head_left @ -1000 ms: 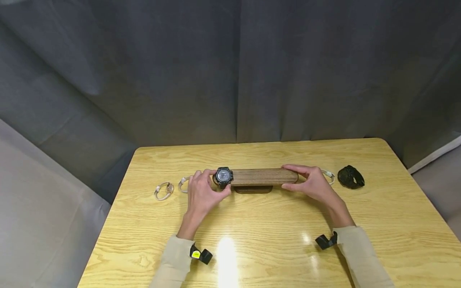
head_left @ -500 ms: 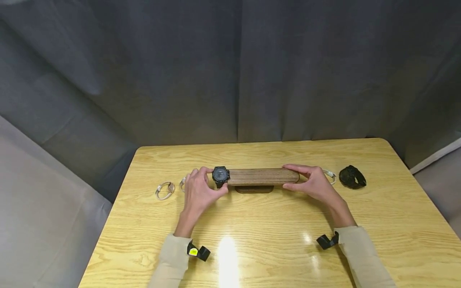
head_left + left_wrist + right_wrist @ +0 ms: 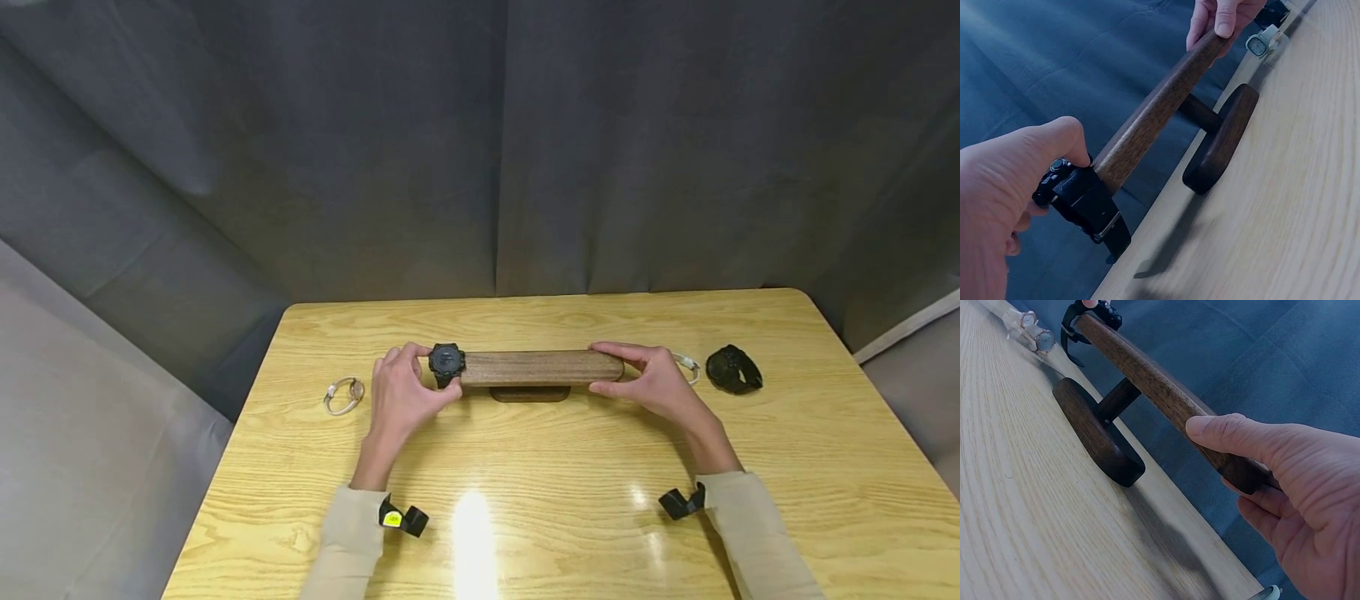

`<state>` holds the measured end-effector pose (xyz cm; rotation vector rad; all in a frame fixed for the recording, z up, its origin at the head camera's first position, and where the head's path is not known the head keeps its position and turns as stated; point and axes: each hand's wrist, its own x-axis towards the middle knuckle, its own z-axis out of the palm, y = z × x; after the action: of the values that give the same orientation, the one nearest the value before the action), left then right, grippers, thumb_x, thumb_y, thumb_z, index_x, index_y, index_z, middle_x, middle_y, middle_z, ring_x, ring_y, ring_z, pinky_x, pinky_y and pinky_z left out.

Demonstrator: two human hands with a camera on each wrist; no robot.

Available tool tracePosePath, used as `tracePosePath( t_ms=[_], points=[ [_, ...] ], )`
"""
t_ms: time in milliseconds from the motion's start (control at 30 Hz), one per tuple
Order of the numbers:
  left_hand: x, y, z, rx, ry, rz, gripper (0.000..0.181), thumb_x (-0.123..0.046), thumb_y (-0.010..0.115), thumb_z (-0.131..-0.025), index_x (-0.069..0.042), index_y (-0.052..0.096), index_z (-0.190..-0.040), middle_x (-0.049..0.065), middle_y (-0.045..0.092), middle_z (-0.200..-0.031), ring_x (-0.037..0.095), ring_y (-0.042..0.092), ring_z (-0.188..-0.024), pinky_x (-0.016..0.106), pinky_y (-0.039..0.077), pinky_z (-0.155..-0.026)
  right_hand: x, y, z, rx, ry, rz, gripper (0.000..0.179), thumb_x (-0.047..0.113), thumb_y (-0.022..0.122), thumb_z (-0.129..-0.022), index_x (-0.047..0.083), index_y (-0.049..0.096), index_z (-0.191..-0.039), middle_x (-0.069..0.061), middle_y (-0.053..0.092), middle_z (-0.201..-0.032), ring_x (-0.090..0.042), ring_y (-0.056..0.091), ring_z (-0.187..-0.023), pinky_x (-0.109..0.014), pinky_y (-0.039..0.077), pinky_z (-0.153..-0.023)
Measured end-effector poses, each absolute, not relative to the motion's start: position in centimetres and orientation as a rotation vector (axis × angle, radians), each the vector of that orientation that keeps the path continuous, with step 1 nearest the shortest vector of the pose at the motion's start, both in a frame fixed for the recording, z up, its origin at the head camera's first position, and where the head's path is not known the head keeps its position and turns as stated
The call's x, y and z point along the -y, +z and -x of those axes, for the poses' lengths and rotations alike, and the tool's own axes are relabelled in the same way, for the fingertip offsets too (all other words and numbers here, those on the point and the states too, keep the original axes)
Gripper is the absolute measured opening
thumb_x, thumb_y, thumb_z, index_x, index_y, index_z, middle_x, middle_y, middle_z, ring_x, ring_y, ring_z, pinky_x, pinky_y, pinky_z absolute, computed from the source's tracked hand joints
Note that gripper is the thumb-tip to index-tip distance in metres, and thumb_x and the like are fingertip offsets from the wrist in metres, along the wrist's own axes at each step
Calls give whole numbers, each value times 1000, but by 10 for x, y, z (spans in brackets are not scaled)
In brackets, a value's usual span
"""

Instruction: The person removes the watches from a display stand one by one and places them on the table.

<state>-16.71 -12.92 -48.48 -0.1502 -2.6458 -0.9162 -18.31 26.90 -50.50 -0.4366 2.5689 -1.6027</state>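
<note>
A dark wooden T-shaped watch stand (image 3: 536, 367) stands on the table, its long bar raised on a short post over an oval base (image 3: 1222, 140). At the bar's left end my left hand (image 3: 401, 387) pinches a black digital wristwatch (image 3: 447, 361) between thumb and fingers. In the left wrist view the buckled strap (image 3: 1094, 206) hangs below the bar, right at its tip. My right hand (image 3: 656, 379) grips the bar's right end, thumb on the near side and fingers on the far side.
A white-strapped watch (image 3: 343, 397) lies at the left. Another pale-strapped watch (image 3: 687, 367) sits partly behind my right hand, and a black wristwatch (image 3: 733, 369) lies beyond it. A dark curtain (image 3: 495, 150) hangs behind the wooden table (image 3: 570, 500).
My left hand has moved left along the bar with the black wristwatch, towards the bar's left end. My right hand keeps its grip. The pale watch behind my left hand is now hidden.
</note>
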Motion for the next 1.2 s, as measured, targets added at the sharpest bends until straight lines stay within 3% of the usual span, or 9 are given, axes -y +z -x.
tracePosePath(
  t_ms=[167,667,967,1067,1200],
  points=[
    [136,-483,169,2648,-897,140,61,-47,86,-71,-9,70,-116,6,58,-78,22,47,-76,33,38,-73,-269,-506,184,-2569,-1601,439,58,27,90,-85,20,70,-139,-6,66,-142,-32,54,-139,-30,50,-84],
    [146,-480,171,2651,-889,78,66,-47,86,-71,-11,70,-123,12,63,-86,25,48,-79,35,39,-72,-269,-506,185,-2564,-1609,436,59,28,91,-83,20,70,-138,-4,67,-141,-28,53,-141,-16,45,-105],
    [149,-483,173,2622,-868,96,66,-46,86,-71,-12,71,-125,12,62,-83,23,46,-75,34,36,-70,-268,-507,182,-2558,-1627,425,59,28,91,-83,23,70,-138,-3,66,-142,-28,54,-140,-14,47,-101],
    [151,-483,175,2614,-852,105,66,-44,87,-70,-11,71,-125,11,61,-82,23,45,-75,34,36,-69,-266,-505,182,-2561,-1622,426,59,29,91,-83,23,70,-138,-3,66,-142,-27,54,-140,-22,49,-106],
    [154,-485,180,2610,-836,135,67,-43,87,-71,-9,70,-126,12,61,-80,23,45,-74,34,36,-70,-265,-503,181,-2557,-1633,430,59,28,91,-83,21,70,-138,-3,66,-143,-28,54,-140,-45,48,-112]
  ],
)
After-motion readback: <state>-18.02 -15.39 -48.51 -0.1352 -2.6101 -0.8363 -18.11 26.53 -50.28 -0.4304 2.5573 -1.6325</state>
